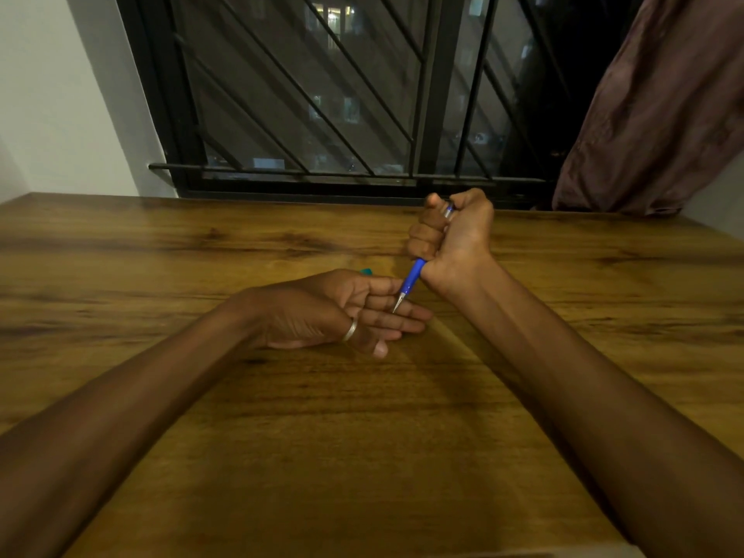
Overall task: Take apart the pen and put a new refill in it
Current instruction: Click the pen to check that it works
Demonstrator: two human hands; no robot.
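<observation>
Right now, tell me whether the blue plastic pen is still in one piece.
In one piece: the blue plastic pen shows grip and metal tip joined below the right hand.

Wood-grain table (362, 436), warm brown with dark streaks, smooth with a soft sheen. The pen (412, 277) shows a glossy blue plastic grip and a bright metal tip; a silvery bit peeks out at the top. A polished metal ring (349, 330) glints. Behind, matt black metal bars (322, 94) and a limp brownish cloth curtain (652, 114).
</observation>
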